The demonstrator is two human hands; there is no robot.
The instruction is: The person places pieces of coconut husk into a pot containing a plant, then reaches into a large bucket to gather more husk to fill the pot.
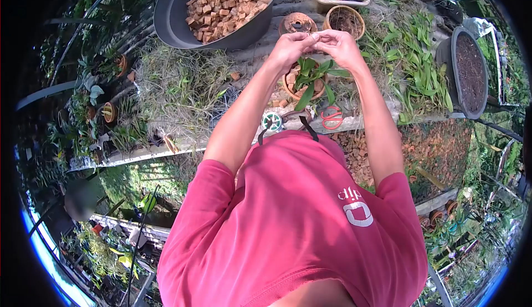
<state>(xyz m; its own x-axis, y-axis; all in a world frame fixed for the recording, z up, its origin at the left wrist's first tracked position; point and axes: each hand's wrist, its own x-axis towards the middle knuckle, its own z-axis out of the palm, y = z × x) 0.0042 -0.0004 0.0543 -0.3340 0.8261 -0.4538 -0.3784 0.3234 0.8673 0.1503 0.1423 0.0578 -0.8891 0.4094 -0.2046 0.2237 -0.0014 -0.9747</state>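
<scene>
My left hand [291, 49] and my right hand [342, 49] meet at the fingertips above a potted plant, both closed in a pinch. Whatever lies between the fingers is too small to make out. Just below them stands a clay pot [288, 88] with brick-like chunks and a broad-leaved green plant [311, 77]. A pair of red-handled scissors [332, 119] lies near the table edge, close to my body. To its left is a green-and-white reel [271, 121]. Two more clay pots, one upturned-looking [297, 24] and one holding dark matter [344, 21], sit beyond my hands.
A large black tub [172, 16] of brick chunks [227, 7] stands at the back left. Dry, stringy plants [174, 85] cover the left of the table, leafy cuttings [418, 63] the right. A dark tub of soil [470, 74] is at far right; a rectangular planter [363, 1] stands behind.
</scene>
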